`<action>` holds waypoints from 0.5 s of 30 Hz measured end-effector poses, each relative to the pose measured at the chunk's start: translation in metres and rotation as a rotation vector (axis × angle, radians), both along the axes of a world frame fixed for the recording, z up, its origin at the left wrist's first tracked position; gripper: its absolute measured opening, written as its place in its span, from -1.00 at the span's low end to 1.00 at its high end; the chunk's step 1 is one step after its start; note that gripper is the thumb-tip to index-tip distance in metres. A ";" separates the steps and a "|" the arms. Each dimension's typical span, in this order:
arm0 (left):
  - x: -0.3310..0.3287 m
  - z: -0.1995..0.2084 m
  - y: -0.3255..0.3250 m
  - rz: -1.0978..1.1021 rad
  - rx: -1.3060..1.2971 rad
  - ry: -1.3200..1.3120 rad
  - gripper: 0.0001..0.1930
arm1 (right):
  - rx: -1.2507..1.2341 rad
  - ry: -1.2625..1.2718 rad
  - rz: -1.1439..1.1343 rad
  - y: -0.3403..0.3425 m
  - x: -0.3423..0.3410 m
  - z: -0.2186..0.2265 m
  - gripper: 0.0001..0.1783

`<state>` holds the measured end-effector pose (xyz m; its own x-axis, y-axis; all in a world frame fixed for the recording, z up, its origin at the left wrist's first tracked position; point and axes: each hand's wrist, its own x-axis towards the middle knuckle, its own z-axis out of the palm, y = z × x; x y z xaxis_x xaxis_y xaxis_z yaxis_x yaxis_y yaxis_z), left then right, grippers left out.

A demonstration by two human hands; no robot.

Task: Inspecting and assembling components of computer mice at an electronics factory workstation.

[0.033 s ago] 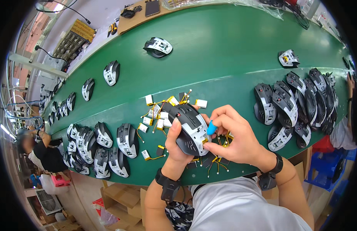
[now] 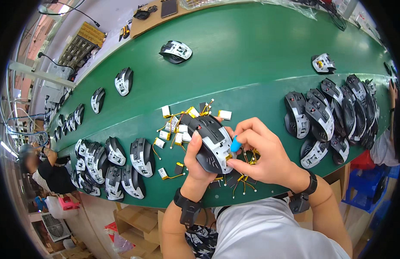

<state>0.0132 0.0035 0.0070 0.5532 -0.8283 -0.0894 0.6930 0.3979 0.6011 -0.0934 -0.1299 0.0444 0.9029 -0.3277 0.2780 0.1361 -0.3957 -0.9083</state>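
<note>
My left hand (image 2: 196, 163) is wrapped round a black and white computer mouse (image 2: 213, 140) with its top cover off, holding it tilted above the bench. My right hand (image 2: 269, 157) is closed at the mouse's lower end, a blue finger cot (image 2: 236, 144) on one fingertip. Its thumb presses by a small yellow-edged battery (image 2: 229, 158), partly hidden by the fingers, in the mouse's white frame. Behind and below the mouse lie loose silver batteries (image 2: 164, 135) with yellow tape and thin wired plugs.
Open mice stand in a group on the left (image 2: 96, 162) and another on the right (image 2: 320, 115) of the green bench (image 2: 251, 47). More mice (image 2: 176, 52) are spaced along its far strip. Cardboard boxes (image 2: 137, 220) sit below the front edge. A person (image 2: 53, 170) is at the far left.
</note>
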 end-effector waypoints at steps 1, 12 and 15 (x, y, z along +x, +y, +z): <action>0.001 -0.004 0.000 -0.008 -0.015 -0.001 -0.35 | 0.007 0.005 -0.007 0.001 0.000 -0.001 -0.65; 0.010 0.002 0.003 -0.023 -0.108 0.173 -0.31 | -0.223 -0.234 0.061 0.006 0.004 -0.006 -0.75; 0.011 0.006 0.005 -0.016 -0.144 0.143 -0.26 | -0.174 -0.283 0.035 0.011 0.002 -0.009 -0.75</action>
